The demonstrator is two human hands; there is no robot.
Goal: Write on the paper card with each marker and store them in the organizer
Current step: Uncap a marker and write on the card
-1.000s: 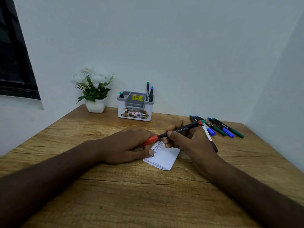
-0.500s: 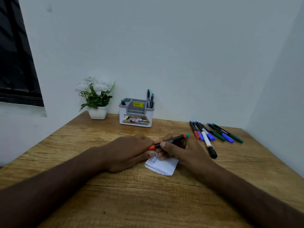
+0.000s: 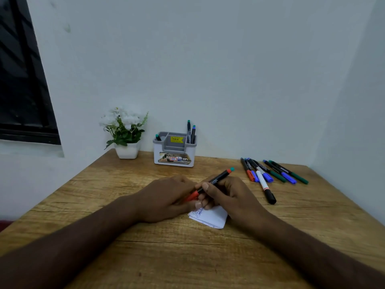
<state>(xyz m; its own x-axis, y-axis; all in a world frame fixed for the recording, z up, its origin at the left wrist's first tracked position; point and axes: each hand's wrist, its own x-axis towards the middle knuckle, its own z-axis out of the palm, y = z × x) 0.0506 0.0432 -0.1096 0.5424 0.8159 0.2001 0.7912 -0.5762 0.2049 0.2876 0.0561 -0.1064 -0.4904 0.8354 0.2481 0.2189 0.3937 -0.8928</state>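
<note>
Now the right hand (image 3: 227,195) is holding the red marker (image 3: 210,183) in its fingers (image 3: 205,187), while the left hand (image 3: 166,197) is pinching its red cap (image 3: 192,196) above the paper card (image 3: 210,217) on the worktop (image 3: 166,257).

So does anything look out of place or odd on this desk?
Only slightly: the white-barrelled marker with a black cap lies askew, angled across the otherwise roughly parallel row of loose markers. Nothing looks spilled or damaged.

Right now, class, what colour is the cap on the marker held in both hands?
Red cap, seen in the head view.
</note>
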